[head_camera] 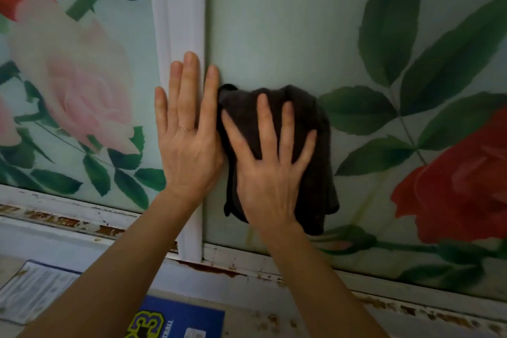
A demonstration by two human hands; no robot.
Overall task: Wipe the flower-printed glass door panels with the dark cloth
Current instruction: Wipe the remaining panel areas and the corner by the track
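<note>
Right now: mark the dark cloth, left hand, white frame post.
dark cloth (318, 192): head view, lower right fold.
left hand (189, 148): head view, back of the hand.
white frame post (178, 8): head view, upper stretch.

I saw the right hand (270, 173) spread flat on the cloth (318, 123), pressing it against the right panel (274, 35) above the rusty rail (247, 263). The left hand (189, 145) lay flat over the white post (181, 22), fingers straight, forefinger just beside the cloth.
</note>
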